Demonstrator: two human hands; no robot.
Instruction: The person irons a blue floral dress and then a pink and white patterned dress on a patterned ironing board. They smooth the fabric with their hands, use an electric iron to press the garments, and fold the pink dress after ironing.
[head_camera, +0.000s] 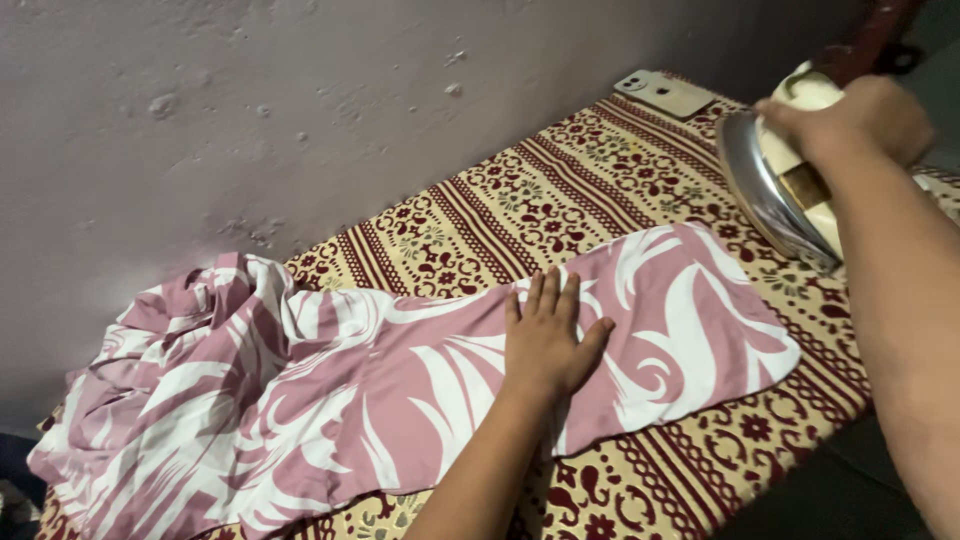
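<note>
A pink cloth with white swirl patterns lies across a patterned cream and maroon cover. Its right part is spread flat, its left part is bunched up. My left hand rests flat on the flat part of the cloth, fingers together and pointing away from me. My right hand grips the cream handle of a clothes iron, which is tilted with its shiny metal soleplate facing left, just off the cloth's right end.
A phone in a pale case lies at the far end of the cover, near the grey wall. A dark reddish post stands at the far right. The cover's front edge drops off at the bottom right.
</note>
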